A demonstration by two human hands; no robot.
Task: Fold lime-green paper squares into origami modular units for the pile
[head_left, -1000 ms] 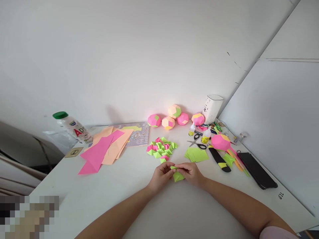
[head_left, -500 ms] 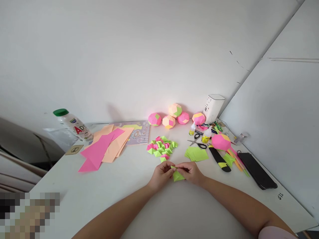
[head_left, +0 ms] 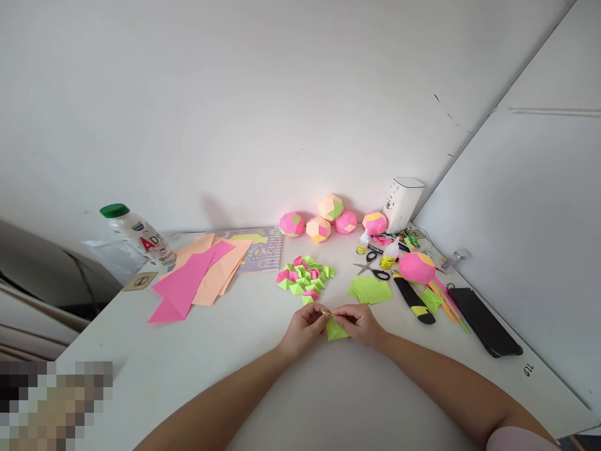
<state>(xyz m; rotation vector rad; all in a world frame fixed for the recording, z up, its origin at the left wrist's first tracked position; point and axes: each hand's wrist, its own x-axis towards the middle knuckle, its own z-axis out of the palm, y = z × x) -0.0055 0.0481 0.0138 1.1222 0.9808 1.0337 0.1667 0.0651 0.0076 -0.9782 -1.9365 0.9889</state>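
A piece of green paper with crease lines is held between both my hands, low over the white table. My left hand pinches its upper left edge between thumb and fingers. At the upper right edge, my right hand pinches it the same way, the two hands nearly touching. Part of the paper is hidden by the fingers. Just beyond lies a pile of small folded green and pink paper pieces. Flat green paper squares lie beyond my right hand.
Scissors, a glue bottle and a utility knife lie to the right, with a black phone-like case farther out. Several paper balls line the wall. Pink sheets and a bottle are at left.
Both hands keep their pinch on the green paper and have barely moved. The paper's lower part is tilted slightly differently. Everything else lies as before.
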